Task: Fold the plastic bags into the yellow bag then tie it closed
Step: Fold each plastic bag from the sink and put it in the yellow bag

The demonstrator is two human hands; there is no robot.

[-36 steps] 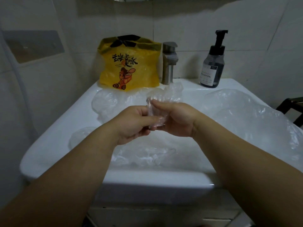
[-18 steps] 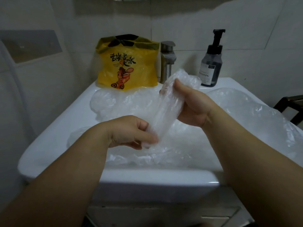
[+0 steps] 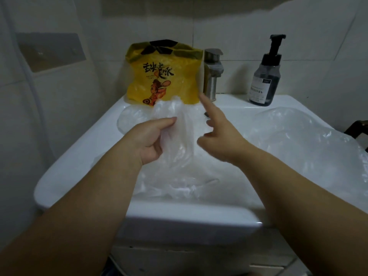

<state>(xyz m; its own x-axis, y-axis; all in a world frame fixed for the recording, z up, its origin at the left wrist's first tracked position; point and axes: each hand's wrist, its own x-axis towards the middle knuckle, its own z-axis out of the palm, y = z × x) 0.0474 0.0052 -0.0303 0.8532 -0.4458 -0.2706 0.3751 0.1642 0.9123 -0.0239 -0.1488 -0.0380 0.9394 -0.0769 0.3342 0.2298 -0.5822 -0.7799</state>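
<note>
Plastic bag (image 3: 180, 126) upright in left hand (image 3: 149, 140)

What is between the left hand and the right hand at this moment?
A clear plastic bag, gripped by the left hand; the right hand is open beside it. The head view shows this.

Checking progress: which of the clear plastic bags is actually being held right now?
The clear bag upright between the hands: the left hand grips it. The other clear bags lie loose on the sink; the right hand holds nothing.
</note>
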